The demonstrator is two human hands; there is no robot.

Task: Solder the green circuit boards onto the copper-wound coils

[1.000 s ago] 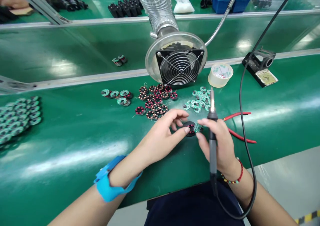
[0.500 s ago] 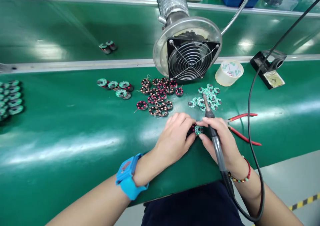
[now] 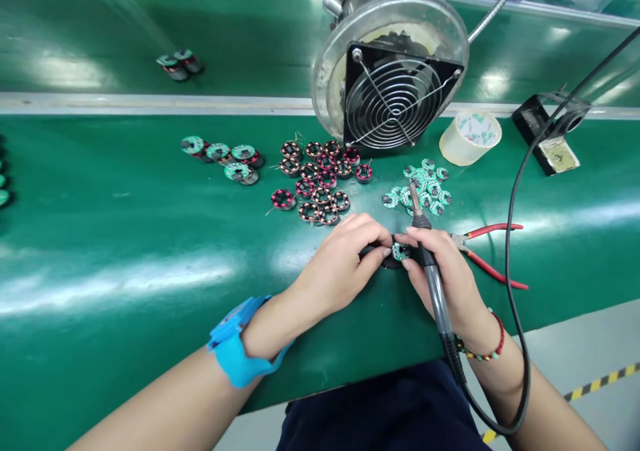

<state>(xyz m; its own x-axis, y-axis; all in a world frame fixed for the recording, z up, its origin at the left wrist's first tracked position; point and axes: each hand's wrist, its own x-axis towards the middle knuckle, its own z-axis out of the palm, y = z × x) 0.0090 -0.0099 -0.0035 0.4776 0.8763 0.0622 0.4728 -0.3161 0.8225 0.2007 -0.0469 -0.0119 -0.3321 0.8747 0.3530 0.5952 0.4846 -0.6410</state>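
My right hand is closed around a soldering iron, its tip pointing up and away from me. The thumb and fingertip of that hand also touch the right side of a small round green circuit board. On the board's left, my left hand is closed, thumb and fingers pinching a motor stator that my fingers mostly hide. Dark material shows between and below the fingers. Beyond my hands lie a cluster of copper and red wound stators and a pile of loose green boards.
Red-handled pliers lie right of my hand. The iron's cable loops over my right forearm. Behind stand a fan, a tape roll and an iron stand. Stators with boards sit at left.
The view has shifted closer to the fan and bench. Between my hands the board has turned slightly, and the red winding seen beside it is now hidden. Both hands keep their grip.
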